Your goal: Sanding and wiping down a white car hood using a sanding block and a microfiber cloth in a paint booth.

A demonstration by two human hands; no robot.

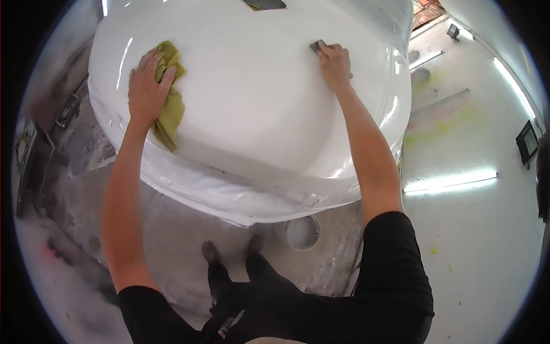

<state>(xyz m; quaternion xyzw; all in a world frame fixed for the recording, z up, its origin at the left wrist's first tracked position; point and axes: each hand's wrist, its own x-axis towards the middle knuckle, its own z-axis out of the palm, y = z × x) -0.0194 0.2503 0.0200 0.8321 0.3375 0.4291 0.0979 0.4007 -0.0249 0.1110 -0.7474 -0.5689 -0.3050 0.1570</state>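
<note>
A glossy white car bonnet (240,86) spreads out before me, with clear plastic film (229,200) round its near edge. On its left side my left hand (148,92) presses a crumpled yellow-green cloth (167,117), thumb and fingers closing over the bunched part. Farther right, my right hand (335,60) grips a dark grey sanding pad (314,47) against the white surface. Its fingers cover most of the pad, and only the ends show.
At the far edge lies a dark grey sheet (267,4) with a yellowish edge. A round bucket (302,233) stands on the floor below the panel, near my shoes. On the right are a paint-marked wall (452,223), a tube light (452,181) and a floodlight (526,141).
</note>
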